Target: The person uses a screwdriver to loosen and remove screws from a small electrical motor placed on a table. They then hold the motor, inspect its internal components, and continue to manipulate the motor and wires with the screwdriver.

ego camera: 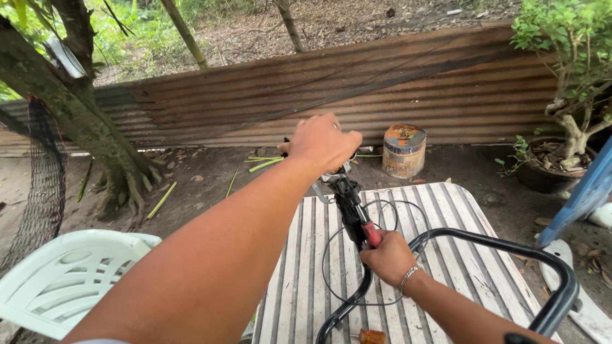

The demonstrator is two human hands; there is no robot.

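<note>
My left hand [322,143] is stretched forward and closed over the top end of a black control head [347,191] on a black metal tube [484,241]. The part under its palm is hidden. My right hand [389,258], with a bracelet on the wrist, grips a red-handled tool [371,236] pressed against the black housing just below the head. A thin black cable [331,255] loops from the housing over the striped table [299,280].
A white plastic chair [70,277] stands at the lower left. A rusty tin [403,150] sits on the dirt by the corrugated metal fence [382,83]. A tree trunk [76,121] rises at left, a potted shrub [567,134] and blue chair leg [583,197] at right.
</note>
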